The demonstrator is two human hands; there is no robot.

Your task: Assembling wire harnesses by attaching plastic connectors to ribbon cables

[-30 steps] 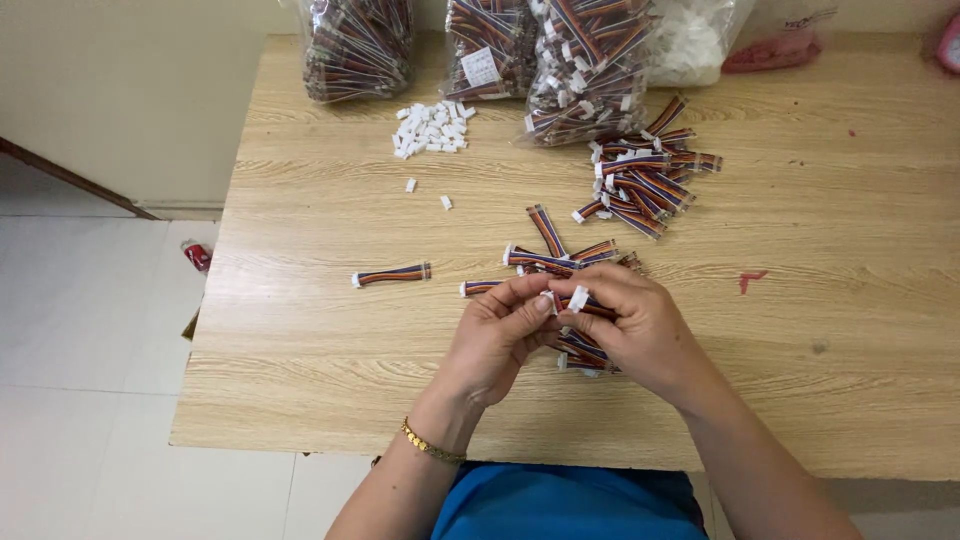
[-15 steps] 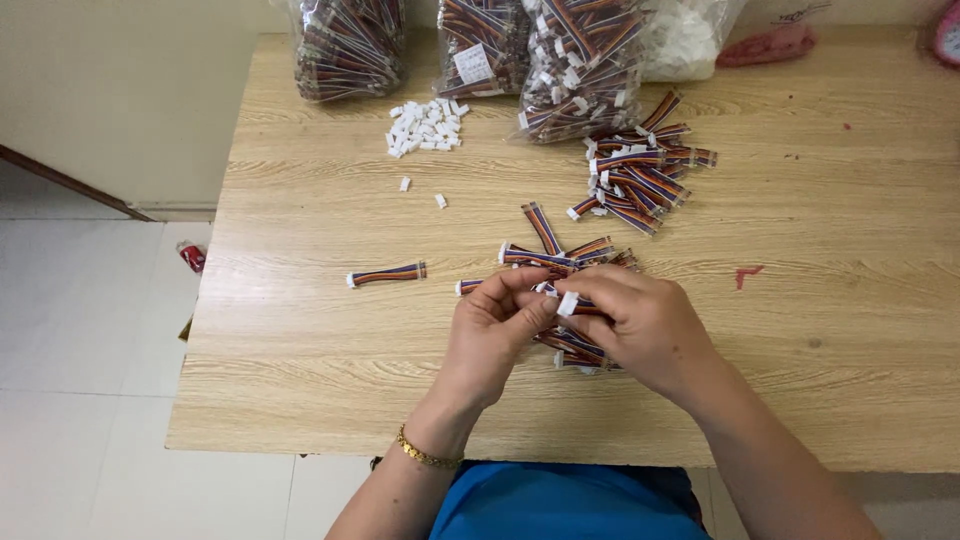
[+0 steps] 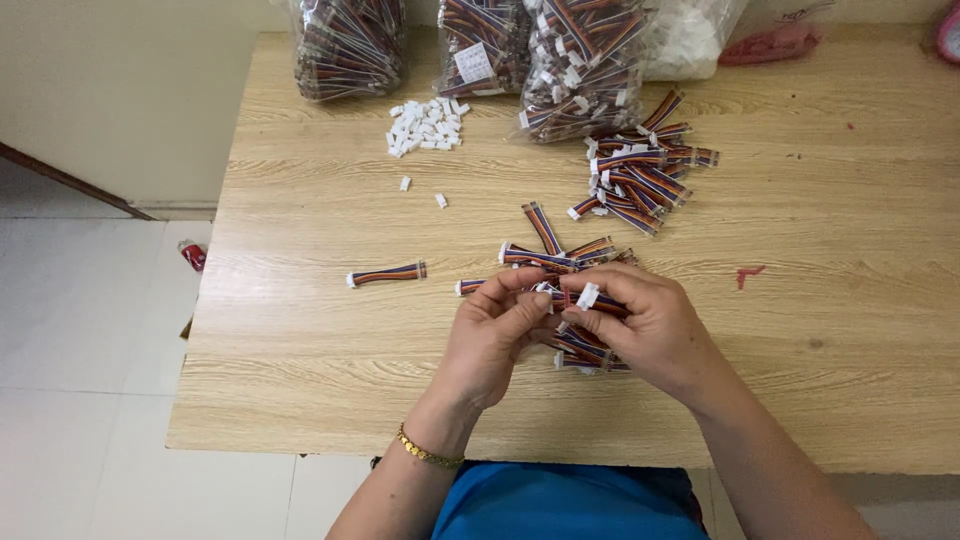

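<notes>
Striped wire harness (image 3: 590, 300) pinched between left hand (image 3: 492, 335) | right hand (image 3: 645, 325) | wooden table (image 3: 300, 320)

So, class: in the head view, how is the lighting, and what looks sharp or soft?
Head view: even, soft light, faint shadows under the hands; left hand and right hand sharp, wire pieces between the fingers hard to separate; plastic bags show mild glare; table edge slightly bowed.

Connector pile (image 3: 425, 125) left of cable heap (image 3: 640, 175), bags (image 3: 480, 45) behind
</notes>
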